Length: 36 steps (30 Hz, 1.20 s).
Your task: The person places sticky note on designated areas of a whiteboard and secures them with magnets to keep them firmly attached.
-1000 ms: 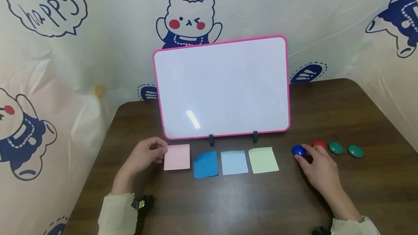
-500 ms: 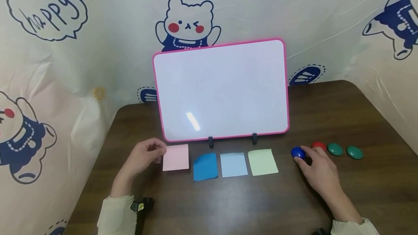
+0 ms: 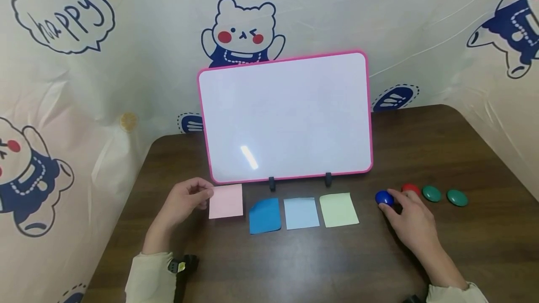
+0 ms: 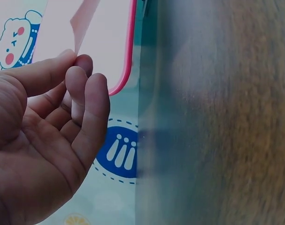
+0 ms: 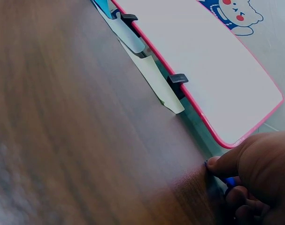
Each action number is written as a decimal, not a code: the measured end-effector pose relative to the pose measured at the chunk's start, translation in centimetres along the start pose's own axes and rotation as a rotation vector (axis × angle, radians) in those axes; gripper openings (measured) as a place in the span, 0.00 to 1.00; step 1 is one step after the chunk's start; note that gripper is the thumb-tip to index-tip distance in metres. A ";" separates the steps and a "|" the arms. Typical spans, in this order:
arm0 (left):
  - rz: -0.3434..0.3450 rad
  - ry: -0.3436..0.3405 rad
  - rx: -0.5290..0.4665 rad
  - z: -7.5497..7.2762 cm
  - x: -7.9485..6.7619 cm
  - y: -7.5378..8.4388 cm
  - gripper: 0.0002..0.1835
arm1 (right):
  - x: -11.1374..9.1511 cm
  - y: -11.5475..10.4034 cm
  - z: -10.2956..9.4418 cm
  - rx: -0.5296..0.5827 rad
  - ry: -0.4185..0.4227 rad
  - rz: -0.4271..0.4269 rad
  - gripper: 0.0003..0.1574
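Two hands (image 3: 183,202) (image 3: 412,221) pinch square paper (image 3: 227,202) and a glossy disc (image 3: 382,198).

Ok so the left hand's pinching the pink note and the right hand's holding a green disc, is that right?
Not quite: the right hand is holding the blue disc, not a green one, as the head view shows. The left hand is indeed pinching the pink note.

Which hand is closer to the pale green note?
Right. The right hand is to the right of the pale green note, gripping the blue disc; the left hand is farther to the left, pinching the pink note, beyond the light blue note and dark blue note.
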<state>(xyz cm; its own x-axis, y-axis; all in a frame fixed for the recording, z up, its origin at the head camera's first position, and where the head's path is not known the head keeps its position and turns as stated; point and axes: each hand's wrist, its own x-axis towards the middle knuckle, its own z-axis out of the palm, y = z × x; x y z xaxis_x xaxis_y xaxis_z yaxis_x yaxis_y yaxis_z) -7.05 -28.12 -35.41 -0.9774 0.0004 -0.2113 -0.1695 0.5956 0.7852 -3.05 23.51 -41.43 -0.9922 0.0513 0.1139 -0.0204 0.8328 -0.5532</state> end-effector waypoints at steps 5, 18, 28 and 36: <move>0.007 0.021 -0.005 0.1 0.1 0.0 0.13 | 0.0 0.0 0.0 0.000 0.001 0.001 0.29; 0.043 0.071 -0.027 0.3 1.2 0.1 0.17 | 0.0 0.1 0.1 0.002 -0.001 -0.002 0.28; 0.066 0.172 -0.089 0.5 2.8 0.9 0.21 | 0.0 0.2 0.1 0.004 -0.005 0.006 0.29; 0.071 0.219 -0.115 0.6 3.6 1.2 0.21 | 0.1 0.3 0.1 0.001 -0.013 0.012 0.29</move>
<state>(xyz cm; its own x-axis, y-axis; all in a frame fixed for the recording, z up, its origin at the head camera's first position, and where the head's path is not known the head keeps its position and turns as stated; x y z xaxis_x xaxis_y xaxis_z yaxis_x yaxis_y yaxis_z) -10.68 -26.95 -35.53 -0.9893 -0.1423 -0.0317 -0.1001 0.5051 0.8572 -3.12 23.67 -41.69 -0.9939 0.0542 0.0964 -0.0085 0.8315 -0.5555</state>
